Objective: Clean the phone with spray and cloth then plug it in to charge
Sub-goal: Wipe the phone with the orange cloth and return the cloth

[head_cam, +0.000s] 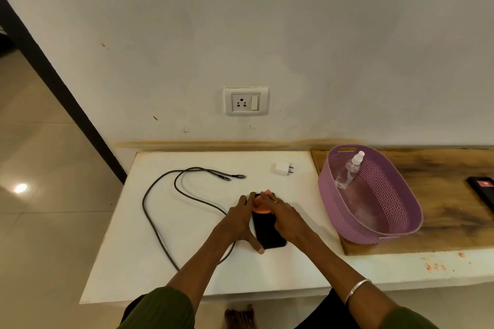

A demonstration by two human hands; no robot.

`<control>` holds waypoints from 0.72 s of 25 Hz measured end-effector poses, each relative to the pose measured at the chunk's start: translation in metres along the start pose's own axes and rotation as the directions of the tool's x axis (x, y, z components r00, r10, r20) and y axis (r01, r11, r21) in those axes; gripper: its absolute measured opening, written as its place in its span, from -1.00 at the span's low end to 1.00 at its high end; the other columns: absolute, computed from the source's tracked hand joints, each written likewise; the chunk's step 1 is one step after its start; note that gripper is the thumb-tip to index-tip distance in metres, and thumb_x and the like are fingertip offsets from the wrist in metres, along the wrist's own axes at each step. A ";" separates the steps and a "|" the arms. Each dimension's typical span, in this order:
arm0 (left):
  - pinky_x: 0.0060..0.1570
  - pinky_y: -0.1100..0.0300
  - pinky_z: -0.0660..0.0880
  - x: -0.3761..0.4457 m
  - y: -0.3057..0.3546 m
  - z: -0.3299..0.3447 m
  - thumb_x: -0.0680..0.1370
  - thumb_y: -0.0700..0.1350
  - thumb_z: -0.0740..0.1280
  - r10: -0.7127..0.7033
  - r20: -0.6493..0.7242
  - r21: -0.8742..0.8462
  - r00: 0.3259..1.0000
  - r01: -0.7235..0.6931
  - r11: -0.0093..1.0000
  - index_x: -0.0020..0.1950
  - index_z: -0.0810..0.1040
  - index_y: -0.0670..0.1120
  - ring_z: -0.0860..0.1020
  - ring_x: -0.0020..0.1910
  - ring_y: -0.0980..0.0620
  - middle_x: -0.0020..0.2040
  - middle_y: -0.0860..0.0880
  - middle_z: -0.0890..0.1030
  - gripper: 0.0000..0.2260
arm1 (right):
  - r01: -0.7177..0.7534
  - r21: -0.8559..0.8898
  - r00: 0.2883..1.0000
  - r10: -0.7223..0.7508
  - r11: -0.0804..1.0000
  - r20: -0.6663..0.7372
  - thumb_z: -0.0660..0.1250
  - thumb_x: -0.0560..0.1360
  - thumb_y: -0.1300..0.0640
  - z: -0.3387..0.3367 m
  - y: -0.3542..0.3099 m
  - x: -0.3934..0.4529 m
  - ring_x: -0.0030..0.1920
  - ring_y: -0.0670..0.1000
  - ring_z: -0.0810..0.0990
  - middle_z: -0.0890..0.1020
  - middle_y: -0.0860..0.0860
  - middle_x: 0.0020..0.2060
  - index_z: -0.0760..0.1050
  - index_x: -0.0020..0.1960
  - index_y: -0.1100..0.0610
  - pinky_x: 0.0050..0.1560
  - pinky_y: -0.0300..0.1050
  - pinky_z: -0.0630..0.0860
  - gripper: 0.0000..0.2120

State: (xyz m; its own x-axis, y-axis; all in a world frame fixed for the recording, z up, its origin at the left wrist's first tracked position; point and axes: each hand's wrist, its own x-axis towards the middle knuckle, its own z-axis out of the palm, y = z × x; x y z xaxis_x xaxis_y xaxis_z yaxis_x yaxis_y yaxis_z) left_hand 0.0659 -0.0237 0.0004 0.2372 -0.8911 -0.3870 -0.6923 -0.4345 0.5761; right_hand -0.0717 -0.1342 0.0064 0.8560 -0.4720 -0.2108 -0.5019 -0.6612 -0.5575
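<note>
Both hands are laid on the black phone (268,231), flat on the white bench (187,275): the left hand (239,222) steadies its edge with fingers spread, while the right hand (284,218) presses an orange cloth (260,208) onto its far end. A spray bottle (348,169) is seen lying in the purple basket (395,200); cable (171,195) and charger plug (283,168) lie apart.

Head-worn camera looks forward and down, close above the white table (187,270).

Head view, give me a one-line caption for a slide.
Left hand steadies the phone while the right hand wipes it with a cloth; cable and charger wait nearby.
</note>
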 end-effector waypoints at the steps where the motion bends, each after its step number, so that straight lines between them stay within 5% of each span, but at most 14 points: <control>1: 0.34 -0.08 0.41 0.000 0.000 0.000 0.05 0.14 0.69 -0.010 -0.004 0.002 1.000 0.010 1.000 0.58 -0.13 0.01 0.39 0.37 -0.21 0.40 -0.09 0.25 0.34 | 0.006 0.049 1.000 -0.007 0.999 0.028 0.18 0.50 0.47 -0.001 0.003 0.003 0.55 0.03 0.15 0.27 -0.03 0.53 0.41 0.42 -0.05 0.54 -0.04 0.10 -0.39; 7: 0.29 -0.07 0.44 -0.002 0.007 0.001 0.03 0.09 0.71 -0.025 -0.029 0.010 0.999 0.025 1.000 0.59 -0.09 -0.05 0.40 0.32 -0.26 0.40 -0.16 0.12 0.36 | 0.025 0.047 0.998 -0.028 0.999 0.049 0.09 0.45 0.52 0.006 0.007 0.009 0.57 0.01 0.07 0.27 -0.03 0.53 0.44 0.40 -0.03 0.54 -0.05 -0.01 -0.32; 9: 0.29 -0.05 0.47 -0.004 0.009 0.001 0.01 0.08 0.72 -0.005 -0.050 -0.016 0.999 0.004 1.000 0.56 -0.01 -0.05 0.43 0.28 -0.23 0.34 -0.13 0.16 0.31 | -0.013 0.046 0.999 0.011 0.999 0.045 0.16 0.49 0.45 0.012 0.008 0.010 0.54 0.04 0.18 0.38 0.01 0.47 0.53 0.32 -0.03 0.51 -0.05 0.12 -0.44; 11: 0.30 -0.09 0.48 -0.005 0.009 0.000 0.01 0.07 0.72 0.000 -0.062 -0.032 0.998 -0.002 0.999 0.55 0.03 -0.04 0.44 0.27 -0.22 0.34 -0.13 0.18 0.28 | -0.021 -0.001 0.996 0.021 1.000 -0.086 0.33 0.52 0.14 0.016 0.002 0.006 0.37 0.12 0.47 0.64 0.08 0.21 0.69 0.05 0.00 0.33 -0.08 0.40 -0.80; 13: 0.30 -0.11 0.47 -0.006 0.008 -0.001 0.01 0.07 0.72 -0.001 -0.061 -0.033 0.998 -0.001 0.999 0.56 0.01 -0.05 0.43 0.28 -0.23 0.36 -0.14 0.18 0.30 | -0.071 0.139 0.987 0.089 0.988 -0.134 0.38 0.48 -0.07 0.022 0.002 0.006 0.18 0.14 0.62 0.71 0.11 0.00 0.72 -0.11 0.06 0.22 -0.05 0.50 -0.76; 15: 0.31 -0.10 0.47 -0.006 0.009 -0.001 0.02 0.07 0.72 -0.005 -0.058 -0.021 0.998 0.004 1.000 0.58 -0.01 -0.06 0.43 0.29 -0.23 0.37 -0.14 0.17 0.32 | -0.060 0.202 0.984 0.092 0.978 -0.150 0.37 0.49 -0.06 0.025 0.002 0.003 0.14 0.09 0.63 0.71 0.12 -0.01 0.72 -0.15 0.07 0.26 -0.01 0.50 -0.76; 18: 0.33 -0.07 0.46 -0.005 0.009 -0.001 0.03 0.08 0.72 -0.015 -0.053 -0.010 0.998 0.015 1.000 0.58 -0.03 -0.05 0.43 0.31 -0.23 0.40 -0.14 0.16 0.32 | -0.077 0.204 0.975 0.116 0.976 -0.189 0.33 0.52 -0.03 0.022 -0.003 0.003 -0.01 -0.01 0.64 0.69 0.08 -0.09 0.70 -0.18 0.04 0.03 -0.16 0.53 -0.77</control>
State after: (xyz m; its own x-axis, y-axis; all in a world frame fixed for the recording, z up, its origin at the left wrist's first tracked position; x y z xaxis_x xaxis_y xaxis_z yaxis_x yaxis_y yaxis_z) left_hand 0.0594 -0.0233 0.0082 0.2837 -0.8900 -0.3570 -0.6820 -0.4489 0.5773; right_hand -0.0653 -0.1207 -0.0097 0.7531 -0.6471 -0.1190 -0.5305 -0.4903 -0.6915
